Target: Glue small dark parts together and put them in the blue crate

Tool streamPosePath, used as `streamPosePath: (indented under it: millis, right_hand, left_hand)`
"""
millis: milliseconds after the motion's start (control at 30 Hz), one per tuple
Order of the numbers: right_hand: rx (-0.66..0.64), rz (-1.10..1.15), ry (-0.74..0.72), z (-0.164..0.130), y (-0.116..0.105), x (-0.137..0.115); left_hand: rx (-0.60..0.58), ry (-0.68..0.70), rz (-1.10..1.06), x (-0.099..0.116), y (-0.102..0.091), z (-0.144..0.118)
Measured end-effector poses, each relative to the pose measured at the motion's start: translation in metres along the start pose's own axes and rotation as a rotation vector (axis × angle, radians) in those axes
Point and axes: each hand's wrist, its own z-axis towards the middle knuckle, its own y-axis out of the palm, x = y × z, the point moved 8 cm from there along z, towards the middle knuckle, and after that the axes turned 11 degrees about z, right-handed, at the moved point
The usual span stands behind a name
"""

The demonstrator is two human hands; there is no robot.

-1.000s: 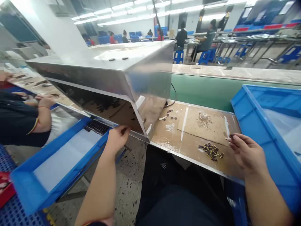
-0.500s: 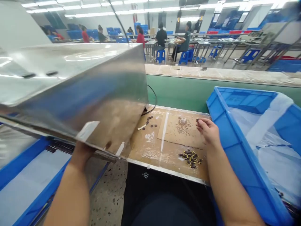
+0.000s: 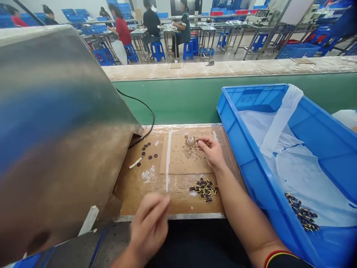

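My right hand (image 3: 212, 150) rests on a brown cardboard sheet (image 3: 178, 163) taped to the bench, its fingertips pinching a small dark part beside a small clear blob (image 3: 190, 140) on the sheet. A little pile of dark and yellow small parts (image 3: 204, 185) lies just left of my right forearm. My left hand (image 3: 149, 227) hovers blurred at the near edge of the bench, fingers loosely curled, with nothing visible in it. Several dark round discs (image 3: 146, 150) and a pale strip lie at the left of the bench.
A large steel hood (image 3: 55, 123) fills the left. A blue crate (image 3: 252, 163) lined with clear plastic stands on the right, more small parts (image 3: 302, 216) in its corner. A green conveyor belt (image 3: 181, 98) runs behind, with a black cable. Other people sit at far tables.
My view has swung right and down. My left hand came away from the blue tray under the hood to the bench's near edge. My right hand moved forward to the clear blob.
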Motion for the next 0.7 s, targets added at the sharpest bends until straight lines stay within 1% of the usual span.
streamPosePath:
  millis: [33,67,133,167,200,233,300,400,600,700]
  right_hand:
    - [-0.009,0.015,0.007,-0.002,0.002,0.001]
    - [-0.015,0.036,0.013,-0.005,0.004,0.001]
    - [-0.026,0.088,0.025,-0.011,0.007,0.002]
    - [-0.037,0.115,0.032,-0.014,0.01,0.002]
    - [-0.051,0.138,0.041,-0.017,0.014,0.003]
    - [-0.067,0.157,0.05,-0.02,0.018,0.004]
    - [-0.098,0.172,0.073,-0.025,0.026,0.006]
    - [-0.121,0.171,0.093,-0.029,0.034,0.008]
    - [-0.105,0.056,0.096,-0.032,0.037,0.005]
    - [-0.121,0.009,0.09,-0.035,0.041,0.002]
  left_hand:
    - [-0.018,-0.119,-0.054,-0.015,0.026,0.012]
    - [-0.06,-0.296,-0.147,-0.036,0.054,0.023]
    - [-0.158,-0.575,-0.362,-0.069,0.109,0.043]
    - [-0.191,-0.645,-0.435,-0.08,0.13,0.052]
    - [-0.205,-0.69,-0.5,-0.089,0.145,0.06]
    - [-0.208,-0.725,-0.554,-0.097,0.157,0.066]
    - [-0.181,-0.77,-0.63,-0.109,0.169,0.069]
    - [-0.135,-0.825,-0.693,-0.121,0.175,0.062]
    - [-0.117,-0.852,-0.764,-0.128,0.177,0.053]
    - [-0.107,-0.905,-0.824,-0.132,0.18,0.049]
